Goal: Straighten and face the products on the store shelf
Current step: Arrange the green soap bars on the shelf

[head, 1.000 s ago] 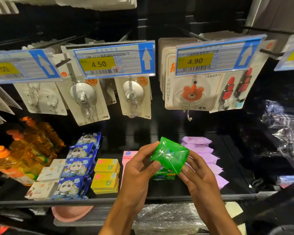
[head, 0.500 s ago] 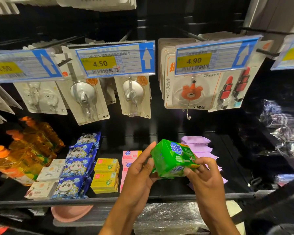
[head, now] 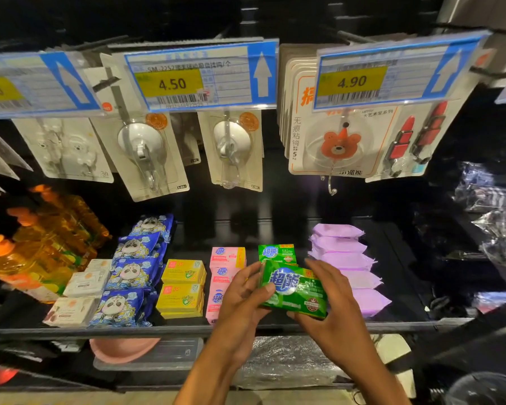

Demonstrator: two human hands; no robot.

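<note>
shelf (head: 275, 229), hands (head: 240, 302) (head: 336, 314) round green soap (head: 295, 290)

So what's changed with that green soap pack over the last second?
The green soap pack was turned from end-on to label facing up and lowered toward the shelf, just in front of the other green pack. The left hand and right hand hold it as before. The pink packs, yellow boxes and purple packs have not moved.

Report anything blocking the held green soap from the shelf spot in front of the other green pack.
Nothing visible blocks it. The left hand and right hand hold the green soap over that spot, whose floor is hidden beneath it.
</note>
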